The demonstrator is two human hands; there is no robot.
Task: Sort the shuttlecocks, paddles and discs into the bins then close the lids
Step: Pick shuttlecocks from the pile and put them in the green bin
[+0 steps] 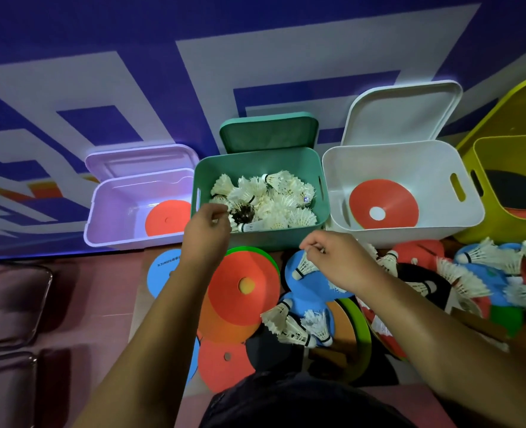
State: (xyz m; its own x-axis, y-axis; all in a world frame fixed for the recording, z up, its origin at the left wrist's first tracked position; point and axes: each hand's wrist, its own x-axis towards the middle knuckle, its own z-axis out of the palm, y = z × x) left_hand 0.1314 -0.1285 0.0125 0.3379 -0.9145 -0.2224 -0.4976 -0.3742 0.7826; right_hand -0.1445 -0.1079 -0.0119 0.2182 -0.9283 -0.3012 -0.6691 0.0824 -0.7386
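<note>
My right hand [337, 261] pinches a white shuttlecock [302, 267] by its feathers, cork end down, just above a blue disc [312, 287]. At the front left rim of the green bin [261, 239] hovers my left hand [207, 227], fingers curled and nothing visible in them. Several white shuttlecocks [267, 200] fill that bin. One orange disc [167, 216] lies in the lilac bin [113, 230], and a red disc [383, 202] lies in the white bin [409, 233]. The yellow bin [502, 223] holds a paddle [516, 188]. All lids stand open.
Loose discs [243, 288], more shuttlecocks [295, 325] and paddles [422, 279] are piled on the floor in front of the bins, spreading to the right. A blue disc [163, 270] lies at the left. A blue and white patterned wall rises behind the bins.
</note>
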